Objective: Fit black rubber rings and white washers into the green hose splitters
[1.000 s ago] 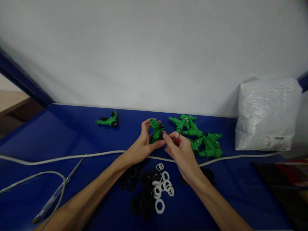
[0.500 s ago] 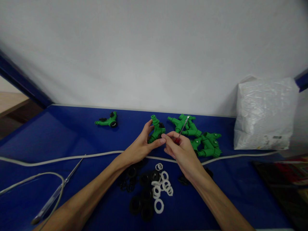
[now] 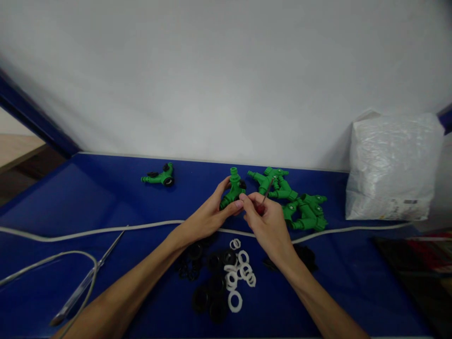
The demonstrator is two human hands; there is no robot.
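Observation:
My left hand (image 3: 208,214) is closed round a green plastic Y-shaped hose fitting (image 3: 233,188), held upright above the blue table (image 3: 106,197). Close beside it, my right hand (image 3: 266,221) grips a small screwdriver (image 3: 264,197) with a red handle, its thin metal shaft pointing up and away; the fingertips of that hand touch the fitting's lower part. A pile of similar green fittings (image 3: 293,197) lies just behind my right hand. In front of my hands lie several white rings (image 3: 238,273) and several black rings (image 3: 208,278).
One more green fitting (image 3: 158,177) lies alone at the back left. A white cable (image 3: 106,230) runs across the table, and a long metal tool (image 3: 84,282) lies at front left. A white plastic bag (image 3: 391,167) stands at the right by the wall.
My left hand has turned the green fitting more upright and shifted it slightly right. The screwdriver in my right hand has dropped a little lower and tilted.

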